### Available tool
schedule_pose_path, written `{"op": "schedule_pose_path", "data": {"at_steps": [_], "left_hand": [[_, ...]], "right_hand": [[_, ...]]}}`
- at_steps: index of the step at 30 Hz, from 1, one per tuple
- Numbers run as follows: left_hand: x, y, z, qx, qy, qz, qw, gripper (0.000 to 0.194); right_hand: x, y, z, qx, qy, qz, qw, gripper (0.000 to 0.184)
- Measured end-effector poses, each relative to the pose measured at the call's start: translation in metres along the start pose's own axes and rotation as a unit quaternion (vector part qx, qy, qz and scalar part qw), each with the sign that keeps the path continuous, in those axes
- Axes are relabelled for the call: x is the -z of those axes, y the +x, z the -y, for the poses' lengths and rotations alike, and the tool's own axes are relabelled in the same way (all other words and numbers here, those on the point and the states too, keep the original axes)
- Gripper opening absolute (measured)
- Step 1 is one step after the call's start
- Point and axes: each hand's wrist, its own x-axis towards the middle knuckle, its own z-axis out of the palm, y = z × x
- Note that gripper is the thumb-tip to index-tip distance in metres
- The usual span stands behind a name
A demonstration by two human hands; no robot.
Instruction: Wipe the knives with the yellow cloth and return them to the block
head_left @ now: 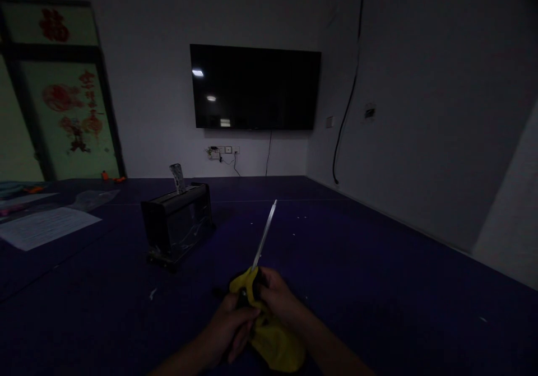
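Low in the middle of the view, my left hand (229,323) and my right hand (278,296) are close together, both closed on a piece of yellow fabric (279,345) with dark parts at its upper end. The fabric hangs down below my fingers. From its upper end a thin, pale, shiny rod (264,235) sticks up, tilted to the right. Where its lower end goes is hidden in the fabric. The dim light hides my fingertips in part.
On the dark blue surface (357,264) stands a black box (179,224) with a see-through side, a patterned strip (177,178) rising from its top. White paper (50,227) and a clear plastic bag (94,198) lie left. Small white scraps are scattered about. A screen (256,87) hangs behind.
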Motion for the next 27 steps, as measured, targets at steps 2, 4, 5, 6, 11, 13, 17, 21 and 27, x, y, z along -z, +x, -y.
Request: {"op": "schedule_pose_path", "data": {"at_steps": [2, 4, 5, 6, 11, 13, 17, 21, 27], "left_hand": [[0.000, 0.000, 0.000, 0.000, -0.003, -0.001, 1.000, 0.039], [0.001, 0.000, 0.000, 0.000, -0.007, 0.001, 1.000, 0.038], [0.000, 0.000, -0.001, -0.001, -0.008, 0.001, 1.000, 0.038], [0.000, 0.000, -0.001, 0.000, -0.008, 0.003, 1.000, 0.038], [-0.002, -0.001, -0.003, 0.010, -0.005, 0.011, 1.000, 0.041], [-0.003, -0.001, -0.004, 0.011, -0.004, 0.008, 1.000, 0.040], [-0.002, 0.000, -0.003, 0.011, 0.006, 0.012, 1.000, 0.042], [0.000, 0.002, 0.001, 0.012, 0.013, 0.027, 0.999, 0.043], [0.001, 0.004, 0.004, 0.017, 0.020, 0.028, 0.999, 0.046]], "right_hand": [[0.000, 0.000, 0.000, -0.003, 0.016, -0.009, 1.000, 0.025], [0.000, 0.001, 0.000, -0.007, 0.034, -0.018, 0.999, 0.027], [0.001, 0.001, 0.001, -0.007, 0.042, -0.024, 0.999, 0.027], [0.001, 0.001, 0.001, -0.005, 0.049, -0.029, 0.998, 0.028], [0.006, 0.004, 0.003, -0.007, 0.070, -0.053, 0.996, 0.030], [0.008, 0.006, 0.002, -0.005, 0.072, -0.069, 0.995, 0.031], [0.013, 0.008, 0.001, 0.010, 0.075, -0.086, 0.993, 0.031], [0.018, 0.010, -0.001, 0.009, 0.094, -0.102, 0.990, 0.032], [0.019, 0.009, -0.002, -0.007, 0.112, -0.159, 0.981, 0.036]]}}
